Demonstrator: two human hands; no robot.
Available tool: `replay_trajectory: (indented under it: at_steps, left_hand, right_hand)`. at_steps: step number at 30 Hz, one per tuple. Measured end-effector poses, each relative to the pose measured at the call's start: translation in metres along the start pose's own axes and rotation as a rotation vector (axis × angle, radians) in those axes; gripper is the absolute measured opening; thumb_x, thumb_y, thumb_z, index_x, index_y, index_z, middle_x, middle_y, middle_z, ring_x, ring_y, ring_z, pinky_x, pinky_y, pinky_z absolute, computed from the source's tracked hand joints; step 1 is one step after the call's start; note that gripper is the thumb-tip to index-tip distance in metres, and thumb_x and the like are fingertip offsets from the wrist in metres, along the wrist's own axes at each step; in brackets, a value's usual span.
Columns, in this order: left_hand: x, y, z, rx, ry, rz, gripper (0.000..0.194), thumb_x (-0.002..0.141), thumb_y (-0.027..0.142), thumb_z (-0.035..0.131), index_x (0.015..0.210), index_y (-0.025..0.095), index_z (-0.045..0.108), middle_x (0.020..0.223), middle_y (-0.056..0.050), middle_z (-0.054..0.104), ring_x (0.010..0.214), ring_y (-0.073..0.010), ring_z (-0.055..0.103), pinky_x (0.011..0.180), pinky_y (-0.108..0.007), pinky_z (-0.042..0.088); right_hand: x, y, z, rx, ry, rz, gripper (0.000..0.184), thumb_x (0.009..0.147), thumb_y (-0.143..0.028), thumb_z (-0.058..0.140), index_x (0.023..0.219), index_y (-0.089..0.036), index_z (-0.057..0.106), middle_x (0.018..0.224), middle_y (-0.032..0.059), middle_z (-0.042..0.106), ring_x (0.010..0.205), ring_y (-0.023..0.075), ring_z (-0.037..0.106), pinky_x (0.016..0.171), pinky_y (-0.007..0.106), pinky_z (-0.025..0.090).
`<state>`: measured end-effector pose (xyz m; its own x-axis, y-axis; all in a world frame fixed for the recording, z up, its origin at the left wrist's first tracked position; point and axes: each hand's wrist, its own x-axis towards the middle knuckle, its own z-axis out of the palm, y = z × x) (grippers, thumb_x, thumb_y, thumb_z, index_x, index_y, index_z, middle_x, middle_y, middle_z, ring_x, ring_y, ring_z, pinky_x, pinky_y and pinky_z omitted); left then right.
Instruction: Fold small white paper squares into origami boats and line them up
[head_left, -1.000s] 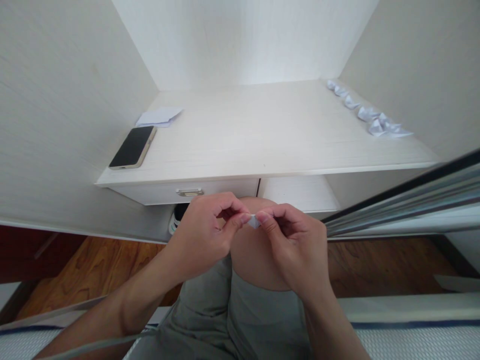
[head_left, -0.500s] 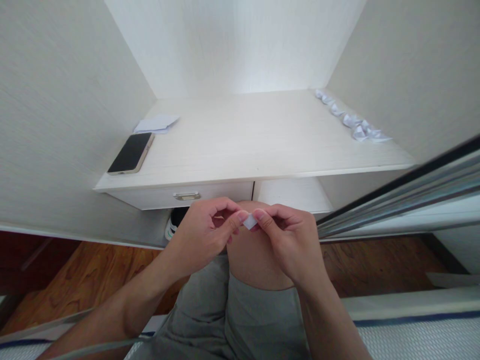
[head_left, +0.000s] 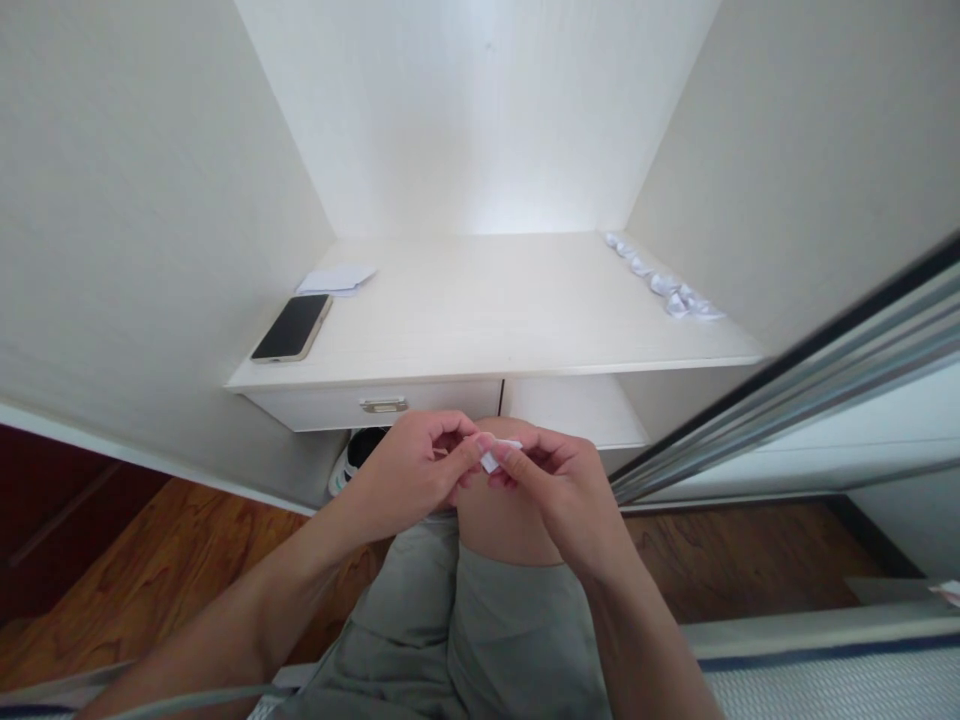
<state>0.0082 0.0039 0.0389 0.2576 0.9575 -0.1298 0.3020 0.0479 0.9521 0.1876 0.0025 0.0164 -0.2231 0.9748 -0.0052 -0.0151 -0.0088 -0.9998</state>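
A small folded piece of white paper [head_left: 490, 462] is pinched between my two hands, just above my bare knee. My left hand [head_left: 422, 462] grips its left side between thumb and fingers. From the right, my right hand [head_left: 561, 487] holds it with the thumb on top and the fingers curled beneath. Fingers cover much of the paper, so its full shape is hidden. On the shelf's right side lies a row of several small folded paper pieces [head_left: 677, 298]. A stack of white paper sheets [head_left: 337, 279] rests at the shelf's left.
A phone [head_left: 293, 328] lies near the left front of the white shelf [head_left: 480, 310]. Below are a drawer with a metal handle [head_left: 384, 405] and a shoe [head_left: 349, 462]. A sliding door frame [head_left: 787, 365] runs along the right, over a wooden floor [head_left: 720, 560].
My hands have turned the folded paper, and the right hand has shifted slightly left and down. The head view has tilted up a little, so the shelf sits lower and looks smaller.
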Motion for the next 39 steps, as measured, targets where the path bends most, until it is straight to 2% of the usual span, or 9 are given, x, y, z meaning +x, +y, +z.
replay_trajectory:
  at_steps: [5,9,13,19,22,25,31,34,39]
  left_hand:
    - [-0.012,-0.001,0.0,-0.084,-0.059,-0.02,0.034,0.087,0.044,0.072,0.069,0.018,0.059,0.052,0.003,0.057,0.047,-0.0105,0.051,0.047,-0.021,0.039]
    - [-0.018,0.002,0.0,-0.11,-0.102,-0.041,0.037,0.085,0.049,0.073,0.07,0.016,0.063,0.056,0.001,0.061,0.046,-0.0107,0.054,0.047,-0.022,0.042]
    - [-0.023,0.006,0.001,-0.125,-0.108,-0.026,0.04,0.087,0.053,0.069,0.074,0.015,0.066,0.061,-0.001,0.064,0.047,-0.0113,0.057,0.047,-0.023,0.048]
    - [-0.026,0.011,0.002,-0.151,-0.057,-0.03,0.041,0.086,0.051,0.072,0.069,0.014,0.066,0.058,-0.001,0.063,0.048,-0.0112,0.057,0.048,-0.023,0.048]
    - [-0.024,0.009,0.002,-0.24,-0.024,-0.064,0.039,0.083,0.049,0.077,0.071,0.013,0.067,0.061,-0.002,0.065,0.049,-0.0108,0.059,0.048,-0.022,0.05]
    - [-0.023,0.002,0.001,-0.421,-0.048,-0.121,0.037,0.081,0.047,0.081,0.075,0.012,0.07,0.064,-0.002,0.067,0.051,-0.0102,0.06,0.05,-0.022,0.052]
    - [-0.023,-0.011,-0.003,-0.661,-0.18,-0.272,0.033,0.08,0.04,0.085,0.075,0.011,0.071,0.061,-0.003,0.067,0.049,-0.0101,0.06,0.043,-0.019,0.053]
    - [-0.022,-0.014,-0.005,-0.734,-0.187,-0.289,0.031,0.078,0.037,0.086,0.076,0.01,0.073,0.059,-0.004,0.068,0.048,-0.0112,0.061,0.042,-0.019,0.054]
    - [-0.021,-0.017,-0.006,-0.831,-0.189,-0.322,0.027,0.076,0.029,0.087,0.078,0.005,0.076,0.057,-0.005,0.067,0.044,-0.0107,0.059,0.04,-0.02,0.056]
  right_hand:
    - [-0.012,-0.001,0.001,-0.115,-0.035,-0.092,0.034,0.094,-0.037,0.063,0.069,-0.018,0.076,0.065,0.0041,0.073,0.063,0.0165,0.063,0.063,0.029,0.049]
    - [-0.021,-0.008,0.0,-0.214,-0.022,-0.154,0.033,0.095,-0.034,0.062,0.069,-0.018,0.075,0.063,0.0042,0.073,0.06,0.0159,0.063,0.059,0.027,0.048]
    - [-0.027,-0.015,0.0,-0.207,-0.005,-0.153,0.034,0.094,-0.033,0.062,0.067,-0.017,0.073,0.062,0.0048,0.073,0.058,0.0155,0.062,0.058,0.027,0.048]
    - [-0.026,-0.01,0.001,-0.011,-0.022,-0.103,0.032,0.095,-0.037,0.066,0.072,-0.017,0.074,0.064,0.0032,0.072,0.058,0.0133,0.061,0.058,0.025,0.047]
    - [-0.023,-0.002,-0.001,0.108,-0.07,-0.101,0.02,0.092,-0.038,0.072,0.091,-0.018,0.078,0.07,0.0016,0.074,0.065,0.0136,0.065,0.064,0.026,0.05]
    - [-0.02,0.007,-0.003,0.2,-0.136,-0.101,0.02,0.088,-0.032,0.078,0.104,-0.021,0.079,0.077,0.0009,0.076,0.072,0.0137,0.068,0.073,0.027,0.053]
    - [-0.021,0.02,0.0,0.293,-0.162,-0.079,0.015,0.084,-0.031,0.082,0.097,-0.023,0.078,0.088,0.0027,0.077,0.081,0.0167,0.069,0.076,0.03,0.055]
    - [-0.019,0.022,0.003,0.324,-0.184,-0.128,0.013,0.086,-0.033,0.082,0.093,-0.023,0.079,0.086,0.0027,0.076,0.08,0.0167,0.068,0.077,0.03,0.054]
    - [-0.011,0.026,0.008,0.391,-0.221,-0.176,0.018,0.085,-0.038,0.083,0.097,-0.025,0.08,0.089,0.0023,0.076,0.079,0.0159,0.066,0.074,0.029,0.052]
